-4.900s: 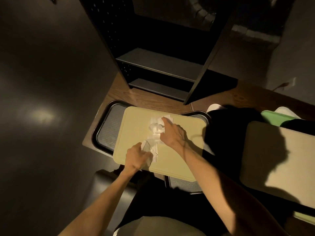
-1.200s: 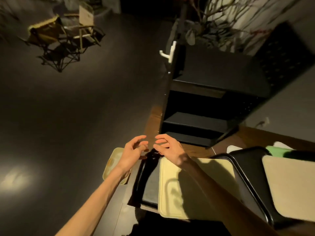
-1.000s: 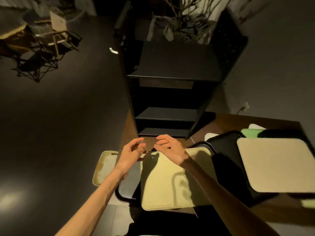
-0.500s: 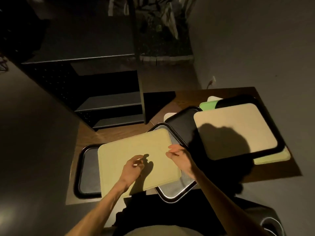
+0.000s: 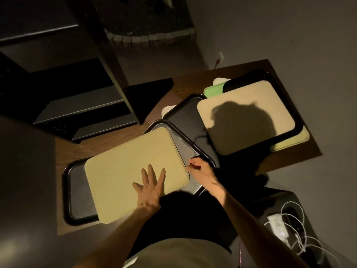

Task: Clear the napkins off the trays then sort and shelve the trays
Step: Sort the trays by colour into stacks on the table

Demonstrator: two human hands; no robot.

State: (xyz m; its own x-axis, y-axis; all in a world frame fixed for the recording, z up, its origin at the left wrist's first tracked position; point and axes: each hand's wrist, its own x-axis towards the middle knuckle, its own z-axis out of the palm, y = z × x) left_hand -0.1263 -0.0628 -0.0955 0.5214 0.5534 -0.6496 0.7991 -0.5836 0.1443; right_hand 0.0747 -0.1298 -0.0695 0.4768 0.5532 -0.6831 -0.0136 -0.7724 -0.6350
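Observation:
A pale yellow tray (image 5: 125, 167) lies face down on top of a black tray (image 5: 77, 202) and a grey-lined black tray (image 5: 185, 144) on the wooden table (image 5: 65, 149). My left hand (image 5: 150, 186) lies flat on the yellow tray near its front edge, fingers spread. My right hand (image 5: 201, 171) is at the yellow tray's right corner, fingers loosely curled at its edge; whether it grips is unclear. No napkin shows on this tray.
At the right, a beige tray (image 5: 245, 120) lies on black trays (image 5: 185, 113) over green (image 5: 212, 89), white and yellow-green ones. A dark shelf unit (image 5: 81, 105) stands on the table's far left. White cables (image 5: 289, 235) lie at bottom right.
The view swung from the floor and shelf down to the table. The napkins held earlier are gone from the yellow tray. My left hand has flattened onto it; my right moved to its corner.

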